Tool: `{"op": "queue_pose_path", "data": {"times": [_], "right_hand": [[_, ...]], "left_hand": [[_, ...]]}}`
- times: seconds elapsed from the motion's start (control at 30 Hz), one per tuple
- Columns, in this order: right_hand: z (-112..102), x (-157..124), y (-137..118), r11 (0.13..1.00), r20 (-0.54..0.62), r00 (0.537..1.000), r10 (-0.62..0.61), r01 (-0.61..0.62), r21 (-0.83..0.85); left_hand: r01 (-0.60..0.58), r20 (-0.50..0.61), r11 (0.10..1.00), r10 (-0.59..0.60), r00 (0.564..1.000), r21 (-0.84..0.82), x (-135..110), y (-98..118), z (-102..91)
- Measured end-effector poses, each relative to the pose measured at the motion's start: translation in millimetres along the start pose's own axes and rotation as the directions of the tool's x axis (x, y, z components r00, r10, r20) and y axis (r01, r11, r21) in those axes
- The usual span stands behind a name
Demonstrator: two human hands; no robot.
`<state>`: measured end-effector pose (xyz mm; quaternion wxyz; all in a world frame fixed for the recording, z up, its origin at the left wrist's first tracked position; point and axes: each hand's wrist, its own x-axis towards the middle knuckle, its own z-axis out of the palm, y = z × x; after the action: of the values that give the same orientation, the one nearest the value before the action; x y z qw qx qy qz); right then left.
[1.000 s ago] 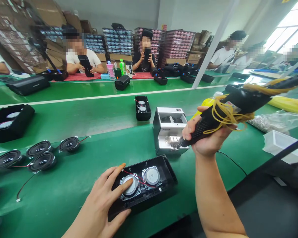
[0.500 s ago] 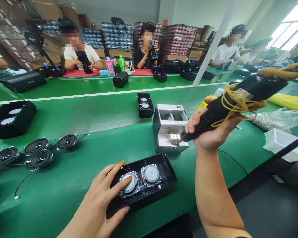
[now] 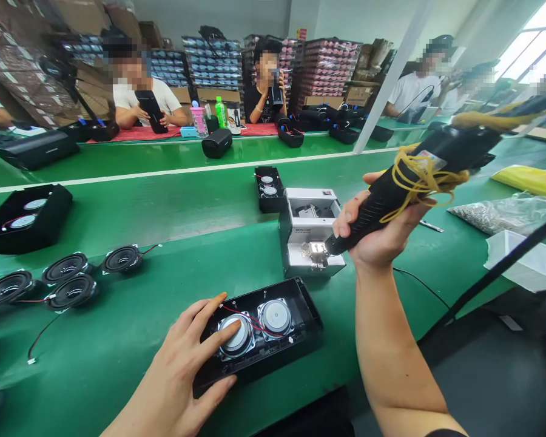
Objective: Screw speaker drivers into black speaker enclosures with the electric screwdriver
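Note:
My left hand (image 3: pixel 182 358) spans the left end of a black speaker housing (image 3: pixel 259 363), thumb on the near side and a finger over the left speaker. Two round speakers (image 3: pixel 275 317) with silver backs sit inside, with red and black wires between them. My right hand (image 3: pixel 382 233) is wrapped round a black electric screwdriver (image 3: pixel 373 209), which is bound with yellow rubber bands. Its lower end is at the metal outlet of a grey screw feeder (image 3: pixel 292 246); the bit itself is hard to make out there.
Several loose speakers (image 3: pixel 68 267) lie at left. Other black housings (image 3: pixel 50 221) stand at left and behind the feeder. At right are a bag of screws (image 3: pixel 491 212), tweezers (image 3: pixel 431 226) and a white tray (image 3: pixel 523 261). Co-workers sit across the belt (image 3: pixel 164 194).
The screwdriver in my right hand has shifted slightly left and down, with its end still at the feeder's outlet. My left hand keeps its place on the housing.

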<state>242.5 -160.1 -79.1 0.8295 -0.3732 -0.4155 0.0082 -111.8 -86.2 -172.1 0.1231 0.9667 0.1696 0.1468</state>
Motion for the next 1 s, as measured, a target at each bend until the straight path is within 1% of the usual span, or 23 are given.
{"op": "queue_pose_path", "data": {"times": [0.13, 0.3, 0.47, 0.6, 0.7, 0.8, 0.9, 0.93, 1.0], "right_hand": [[-0.5, -0.2, 2.5, 1.000, 0.016, 1.000, 0.026, -0.026, -0.002], [2.6, -3.3, 0.6, 1.000, -0.011, 1.000, 0.010, -0.011, -0.006], [2.8, -5.8, -4.4, 1.000, 0.030, 0.999, 0.024, -0.024, -0.010], [1.7, -9.5, -10.4, 0.998, 0.039, 0.998, 0.057, -0.056, -0.018], [2.3, -11.4, -21.1, 0.997, 0.080, 0.994, 0.070, -0.071, 0.010], [8.1, -11.9, -38.8, 0.995, 0.125, 0.990, 0.069, -0.078, 0.068], [21.2, -14.5, -57.3, 0.986, 0.195, 0.978, 0.079, -0.106, 0.132], [26.6, -16.7, -62.1, 0.979, 0.200, 0.976, 0.091, -0.124, 0.160], [38.1, -23.8, -68.3, 0.959, 0.223, 0.961, 0.164, -0.208, 0.194]], "left_hand": [[-0.017, 0.003, 1.000, 0.017, 1.000, 0.010, 0.5, 0.8, -0.6], [0.027, 0.003, 0.999, -0.027, 1.000, -0.024, 1.2, 3.4, -1.9], [0.009, 0.021, 0.999, -0.008, 1.000, -0.033, 2.1, 2.5, -3.1], [0.030, 0.042, 0.999, -0.028, 0.999, -0.038, 3.1, 4.2, -5.8], [0.038, 0.072, 0.998, -0.035, 0.997, -0.044, 3.7, 7.1, -8.4], [0.059, 0.090, 0.996, -0.053, 0.995, -0.064, 4.5, 9.7, -11.1], [0.078, 0.095, 0.991, -0.068, 0.993, -0.105, 5.8, 11.7, -13.6], [0.079, 0.098, 0.990, -0.067, 0.993, -0.119, 6.4, 12.3, -14.4], [0.077, 0.101, 0.987, -0.063, 0.993, -0.143, 7.6, 13.6, -15.8]]}}
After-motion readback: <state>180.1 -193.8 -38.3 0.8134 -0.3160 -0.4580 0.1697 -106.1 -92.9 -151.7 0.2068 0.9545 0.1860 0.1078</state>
